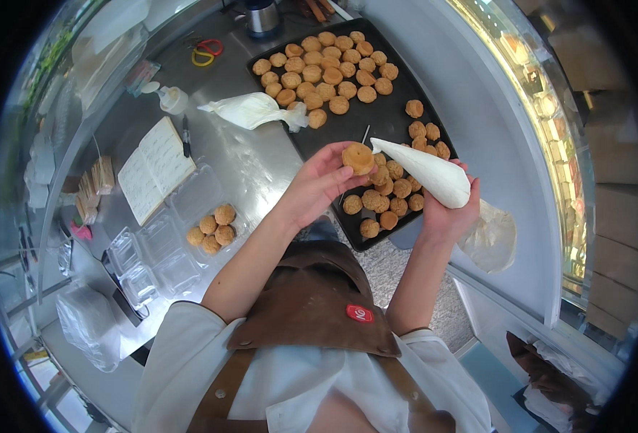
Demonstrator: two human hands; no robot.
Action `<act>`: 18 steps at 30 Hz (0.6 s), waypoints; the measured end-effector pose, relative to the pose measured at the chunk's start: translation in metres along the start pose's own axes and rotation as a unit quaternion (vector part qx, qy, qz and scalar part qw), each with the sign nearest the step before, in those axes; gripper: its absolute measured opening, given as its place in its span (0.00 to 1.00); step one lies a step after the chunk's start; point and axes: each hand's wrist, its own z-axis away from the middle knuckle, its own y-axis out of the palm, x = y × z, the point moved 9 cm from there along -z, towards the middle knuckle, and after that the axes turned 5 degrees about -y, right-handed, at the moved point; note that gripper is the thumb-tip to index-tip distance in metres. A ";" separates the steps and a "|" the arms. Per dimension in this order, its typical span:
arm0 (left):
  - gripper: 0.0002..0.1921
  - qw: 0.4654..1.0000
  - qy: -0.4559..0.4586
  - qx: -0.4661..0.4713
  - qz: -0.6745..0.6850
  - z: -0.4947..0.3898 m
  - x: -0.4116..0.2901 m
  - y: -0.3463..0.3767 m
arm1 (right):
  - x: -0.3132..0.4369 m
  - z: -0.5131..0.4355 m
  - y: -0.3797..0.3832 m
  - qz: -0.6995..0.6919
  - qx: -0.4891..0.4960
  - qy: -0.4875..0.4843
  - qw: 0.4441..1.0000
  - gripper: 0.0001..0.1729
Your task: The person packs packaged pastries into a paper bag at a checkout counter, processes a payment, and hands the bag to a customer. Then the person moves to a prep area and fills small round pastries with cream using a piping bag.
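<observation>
My left hand (324,181) holds a cream puff shell (358,158) between thumb and fingers, its flat underside with a small hole facing up. In my right hand (454,208) is a full piping bag of white cream (424,168). The bag's tip points left and sits close beside the shell's edge; I cannot tell if they touch. Beneath both hands lies a black baking tray (351,124), with many cream puffs in a far group (329,62) and a nearer group (386,195). A second filled piping bag (256,111) rests over the tray's left edge.
On the steel table (232,157) to the left are an open notebook (154,168) with handwriting, a black marker (186,138) and scissors (205,52). Several puffs sit in a clear plastic clamshell box (170,249). A metal jug (263,20) stands behind. A glass display case (540,108) borders the right.
</observation>
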 end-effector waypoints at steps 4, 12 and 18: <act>0.24 0.999 0.030 0.021 0.006 0.030 -0.010 0.014 | -0.010 0.027 0.022 -0.009 0.070 0.002 0.998 0.21; 0.22 0.996 0.084 0.033 -0.002 0.065 -0.033 0.017 | -0.003 0.070 0.056 0.076 0.125 -0.051 0.988 0.26; 0.22 0.995 0.095 0.017 -0.022 0.082 -0.042 0.007 | 0.013 0.088 0.079 0.114 0.207 -0.102 0.966 0.26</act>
